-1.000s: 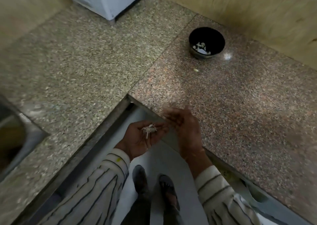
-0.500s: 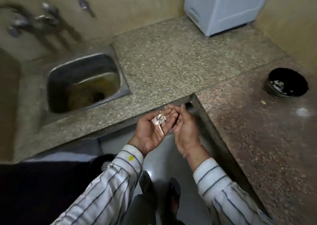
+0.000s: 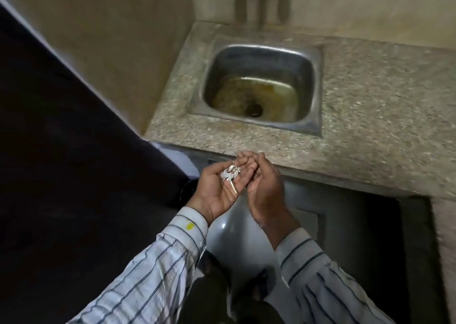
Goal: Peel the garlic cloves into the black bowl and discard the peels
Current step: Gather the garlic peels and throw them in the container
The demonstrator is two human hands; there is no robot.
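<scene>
I hold the peels (image 3: 230, 175) in my left hand (image 3: 219, 188). That hand is palm up like a little cup, its fingers (image 3: 243, 163) gently bent under the pile, not pinching it. My right hand (image 3: 265, 190) stands on its edge, touching the left one, fingers nearly straight and holding nothing. It works like a wall beside the pile. Both hands hang in the air, just in front of the bench (image 3: 370, 126) edge and above the floor. The black bowl is not in view, so I cannot say how the garlic is doing.

Here is what could go wrong, I think. The peels are thin and light. If I tip my left hand or move it too fast, some may slide off and fall on the floor. A thin stem (image 3: 233, 188) lies across the palm toward the gap between my hands, and it could slip through if I pull my hands apart too soon. A puff of air could blow bits away too.

The sink (image 3: 318, 81) is set in the bench, ahead of my hands. It looks dirty, with brown stains around the drain (image 3: 255, 107). If I drop peels there, they may block the drain. Taps (image 3: 259, 0) sit on the wall behind it, but they are blurry. A dark wide thing (image 3: 74, 151) fills my left side. I cannot tell what it is. It is close to my left sleeve (image 3: 158, 272), so I have little room that way. I see no bin.
</scene>
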